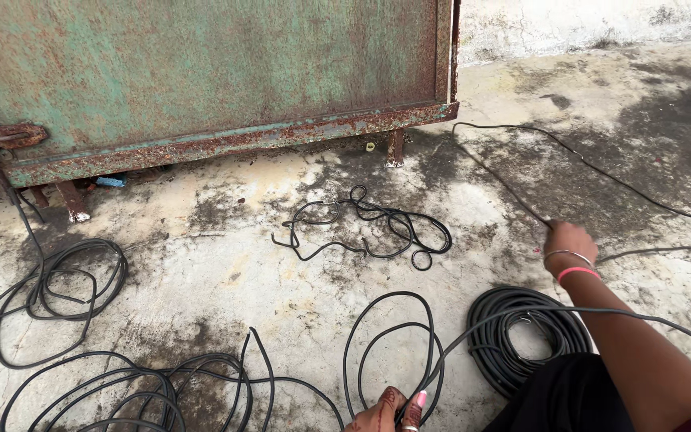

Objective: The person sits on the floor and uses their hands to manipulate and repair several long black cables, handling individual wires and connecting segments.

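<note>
My right hand (567,238), with two bangles on the wrist, reaches out over the concrete and is closed on a thin black cable (505,186) that runs away toward the metal gate. My left hand (387,411) sits at the bottom edge, its fingers pinched on the same kind of black cable (473,328), which rises from it toward the right. A neat coil of black cable (499,336) lies between my hands. Loose loops (385,336) lie just above my left hand.
A rusty green metal gate (201,72) stands across the back. A small tangle of black wire (365,228) lies mid-floor. More loose cable loops lie at the left (65,288) and bottom left (145,384). The floor is stained concrete (225,272).
</note>
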